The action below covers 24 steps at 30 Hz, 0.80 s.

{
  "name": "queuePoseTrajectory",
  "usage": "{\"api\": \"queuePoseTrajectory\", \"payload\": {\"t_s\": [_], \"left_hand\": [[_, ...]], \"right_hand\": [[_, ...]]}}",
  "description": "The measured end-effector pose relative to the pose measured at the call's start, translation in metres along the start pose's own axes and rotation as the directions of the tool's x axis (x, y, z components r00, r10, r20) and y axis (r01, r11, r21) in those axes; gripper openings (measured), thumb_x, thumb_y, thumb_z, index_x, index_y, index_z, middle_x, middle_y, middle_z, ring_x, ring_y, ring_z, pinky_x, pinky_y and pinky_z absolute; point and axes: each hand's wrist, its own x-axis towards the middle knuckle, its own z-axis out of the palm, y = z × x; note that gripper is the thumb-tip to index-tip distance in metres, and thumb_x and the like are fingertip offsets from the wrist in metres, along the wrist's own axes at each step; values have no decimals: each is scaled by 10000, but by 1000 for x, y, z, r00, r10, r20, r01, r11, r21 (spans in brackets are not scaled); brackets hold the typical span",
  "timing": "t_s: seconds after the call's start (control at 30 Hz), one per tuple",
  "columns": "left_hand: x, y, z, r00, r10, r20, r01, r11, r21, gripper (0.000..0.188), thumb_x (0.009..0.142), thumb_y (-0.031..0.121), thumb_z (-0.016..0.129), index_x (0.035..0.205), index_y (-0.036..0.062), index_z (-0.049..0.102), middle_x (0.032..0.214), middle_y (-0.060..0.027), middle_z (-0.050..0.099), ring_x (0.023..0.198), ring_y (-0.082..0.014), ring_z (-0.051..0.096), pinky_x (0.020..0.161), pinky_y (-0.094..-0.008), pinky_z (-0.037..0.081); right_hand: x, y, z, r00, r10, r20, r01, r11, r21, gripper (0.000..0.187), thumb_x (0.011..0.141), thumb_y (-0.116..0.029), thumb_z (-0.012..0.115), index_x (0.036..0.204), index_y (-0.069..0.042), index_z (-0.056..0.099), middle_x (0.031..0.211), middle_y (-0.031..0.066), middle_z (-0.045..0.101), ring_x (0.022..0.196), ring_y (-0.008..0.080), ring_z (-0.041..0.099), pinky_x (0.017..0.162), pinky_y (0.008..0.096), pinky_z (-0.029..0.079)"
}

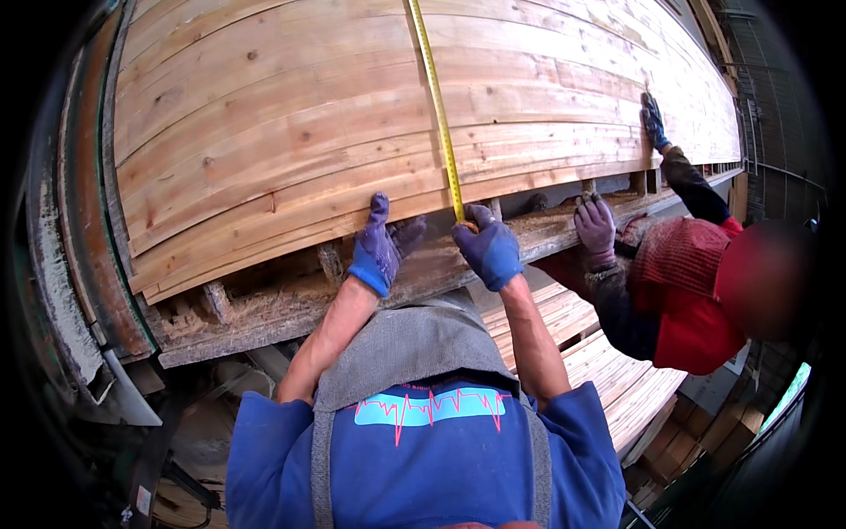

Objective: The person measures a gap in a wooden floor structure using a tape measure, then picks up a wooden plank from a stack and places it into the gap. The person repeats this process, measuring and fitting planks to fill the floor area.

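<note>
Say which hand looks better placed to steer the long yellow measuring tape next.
Probably the right hand, gloved blue-purple: it holds the yellow measuring tape at its near end; the left hand, gloved alike, is off the tape.

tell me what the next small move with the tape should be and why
Probably slide the left hand over to steady the yellow tape measure against the boards: it runs across them, and of these two hands only the right hand grips it, at the boards' near edge, while the left hand sits nearby, not touching it.
</note>
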Motion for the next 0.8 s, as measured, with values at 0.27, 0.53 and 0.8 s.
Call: {"api": "queuePoseTrajectory", "payload": {"t_s": [0.27,0.53,0.8], "left_hand": [[3,7,-3,999,36,31,-38,998,46,676,876,510,716,1385,145,462,1025,-218,713,774,-341,736,662,-468,633],[-1,7,-5,1000,29,12,-30,996,83,663,906,580,636,1340,88,540,1059,-253,707,818,-315,740,713,-468,630],[3,4,-9,999,43,28,-45,995,86,686,905,599,623,1317,54,562,1062,-246,712,812,-302,743,704,-461,632]], "right_hand": [[8,21,17,999,-32,-13,34,985,170,378,843,-293,692,1149,-72,703,966,161,740,894,249,722,805,352,547],[12,34,23,997,-70,11,65,959,275,404,848,-300,676,1183,-74,689,972,168,737,903,257,709,818,360,544],[13,37,21,997,-54,57,28,924,381,393,856,-246,699,1182,-27,680,946,108,741,865,138,687,787,298,539]]}}
